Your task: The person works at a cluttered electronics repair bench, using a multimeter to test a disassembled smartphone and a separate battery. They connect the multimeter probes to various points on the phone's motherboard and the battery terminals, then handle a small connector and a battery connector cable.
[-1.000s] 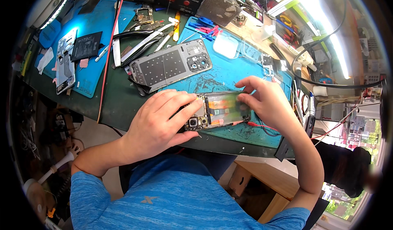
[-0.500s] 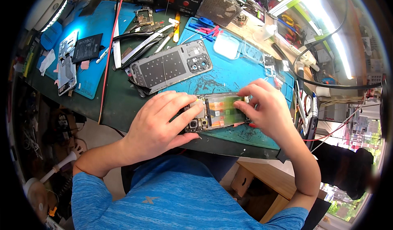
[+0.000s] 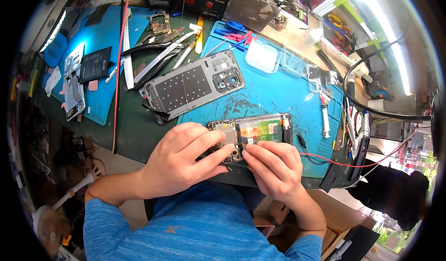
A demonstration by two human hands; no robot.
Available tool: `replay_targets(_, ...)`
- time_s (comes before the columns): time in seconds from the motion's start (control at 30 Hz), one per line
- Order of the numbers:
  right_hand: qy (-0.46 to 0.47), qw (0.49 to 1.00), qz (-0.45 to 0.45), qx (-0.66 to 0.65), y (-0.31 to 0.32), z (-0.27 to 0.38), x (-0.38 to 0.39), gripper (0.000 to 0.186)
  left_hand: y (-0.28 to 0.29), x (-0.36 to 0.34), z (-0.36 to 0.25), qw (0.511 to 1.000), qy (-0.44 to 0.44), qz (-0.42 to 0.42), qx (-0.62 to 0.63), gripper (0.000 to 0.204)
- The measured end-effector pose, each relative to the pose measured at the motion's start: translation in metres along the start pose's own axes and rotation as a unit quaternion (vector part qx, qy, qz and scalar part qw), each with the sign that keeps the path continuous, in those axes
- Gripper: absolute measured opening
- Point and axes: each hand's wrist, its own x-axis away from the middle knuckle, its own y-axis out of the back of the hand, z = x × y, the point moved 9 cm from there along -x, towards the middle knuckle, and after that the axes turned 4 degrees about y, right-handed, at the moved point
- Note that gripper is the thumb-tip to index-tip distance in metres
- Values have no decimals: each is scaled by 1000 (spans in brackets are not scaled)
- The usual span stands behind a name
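Observation:
An opened phone (image 3: 287, 135) lies lengthwise near the bench's front edge, its circuit board at the left and a battery (image 3: 262, 127) with green and orange film in the middle. My left hand (image 3: 181, 156) grips the board end, fingers over the board and thumb at the near side. Over the battery's near left part, my right hand (image 3: 276, 168) has its fingertips pressed together. Whatever is between them is hidden. Beyond the phone rests a grey phone back frame (image 3: 193, 82) with a camera cutout.
A blue mat (image 3: 260, 94) lies under the phone. Tweezers (image 3: 162, 56), a clear plastic box (image 3: 262, 54) and a syringe (image 3: 324, 117) lie around it. A red wire (image 3: 332, 161) runs to the right. Farther left are a loose black battery (image 3: 95, 65) and another phone frame (image 3: 74, 84).
My right hand has left the phone's right end and come left and nearer, to the battery's near edge. That end now shows. My left hand stays on the board end.

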Motion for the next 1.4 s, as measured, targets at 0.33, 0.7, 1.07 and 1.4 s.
replay_targets(0.33, -1, 999, 41, -2, -6, 2, -1, 35, -1, -2, -1, 1000, -3, 11, -9, 51)
replay_targets(0.7, -37, 998, 48, -12, -9, 4, -1, 35, -3, -1, -3, 999, -4, 12, -34, 49)
replay_targets(1.07, -64, 996, 57, -4, -12, 9, 0, 35, -4, -1, -4, 998, -3, 14, -56, 45)
replay_targets(1.4, -63, 997, 53, 0, -12, 9, 0, 34, -4, 0, -5, 997, -5, 11, -70, 42)
